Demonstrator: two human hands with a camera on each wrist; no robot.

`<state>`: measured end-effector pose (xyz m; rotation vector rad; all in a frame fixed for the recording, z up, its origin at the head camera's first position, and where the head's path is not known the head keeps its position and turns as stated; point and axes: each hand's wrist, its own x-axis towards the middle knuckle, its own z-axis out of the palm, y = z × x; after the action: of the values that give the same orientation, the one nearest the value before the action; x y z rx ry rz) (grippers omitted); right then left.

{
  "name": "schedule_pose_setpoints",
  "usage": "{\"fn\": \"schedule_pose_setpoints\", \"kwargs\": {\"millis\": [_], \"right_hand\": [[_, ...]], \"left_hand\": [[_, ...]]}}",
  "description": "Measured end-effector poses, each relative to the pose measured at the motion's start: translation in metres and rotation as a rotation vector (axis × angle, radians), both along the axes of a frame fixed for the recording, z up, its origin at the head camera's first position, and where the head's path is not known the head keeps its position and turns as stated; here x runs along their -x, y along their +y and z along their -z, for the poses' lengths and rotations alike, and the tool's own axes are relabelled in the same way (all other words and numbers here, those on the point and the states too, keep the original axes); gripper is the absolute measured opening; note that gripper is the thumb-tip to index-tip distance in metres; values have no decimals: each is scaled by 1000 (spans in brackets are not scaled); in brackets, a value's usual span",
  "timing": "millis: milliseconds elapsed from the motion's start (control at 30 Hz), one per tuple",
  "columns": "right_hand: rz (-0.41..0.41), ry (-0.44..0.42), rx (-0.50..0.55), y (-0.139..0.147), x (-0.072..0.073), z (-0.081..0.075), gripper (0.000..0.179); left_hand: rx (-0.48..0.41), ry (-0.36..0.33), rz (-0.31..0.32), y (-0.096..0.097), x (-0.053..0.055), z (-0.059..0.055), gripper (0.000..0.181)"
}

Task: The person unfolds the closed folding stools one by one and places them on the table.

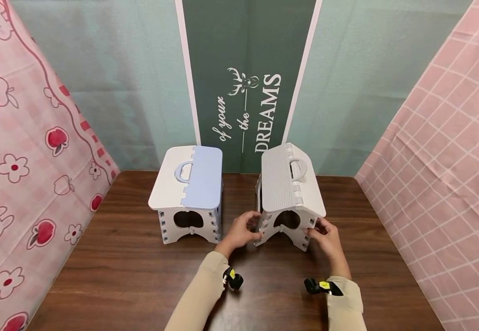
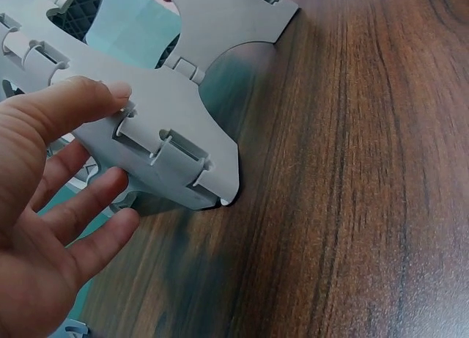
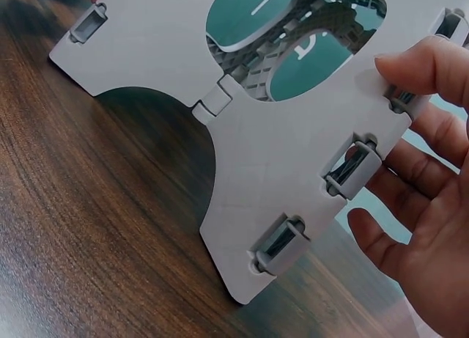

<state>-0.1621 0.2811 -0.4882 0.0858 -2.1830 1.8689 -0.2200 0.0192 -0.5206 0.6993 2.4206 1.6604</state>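
A grey folding stool point(image 1: 278, 184) stands on the wooden table at the right, its hinged top bent into a ridge with a carry handle point(image 1: 299, 170) along it. My left hand point(image 1: 241, 230) grips the left edge of its leg panel. In the left wrist view, the thumb lies on the hinged edge and the other fingers are beneath. Across from it, my right hand point(image 1: 326, 236) holds the panel's right edge. The right wrist view shows that thumb on the outer face point(image 3: 308, 155) and the fingers behind. The front panel is creased at its middle hinge point(image 3: 212, 100).
A white-and-blue folding stool point(image 1: 204, 179) with a flat top stands to the left on the wooden table point(image 1: 140, 285). Behind both stools hangs a green curtain point(image 1: 140, 82) with lettering. Pink patterned cloths flank the table at the left point(image 1: 28, 184) and right point(image 1: 442, 161).
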Motion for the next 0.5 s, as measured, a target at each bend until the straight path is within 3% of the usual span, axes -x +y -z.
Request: {"fn": "schedule_pose_setpoints", "kwargs": {"millis": [200,400,500], "right_hand": [[-32,10,-34,5,2,4,26],[-40,-72,-116,17,5,16,38],[-46,-80,-188,18,2,15,42]], "left_hand": [[8,1,-10,2,0,-1,54],[-28,30,2,4,0,3,56],[-64,55,10,5,0,8,58]]}}
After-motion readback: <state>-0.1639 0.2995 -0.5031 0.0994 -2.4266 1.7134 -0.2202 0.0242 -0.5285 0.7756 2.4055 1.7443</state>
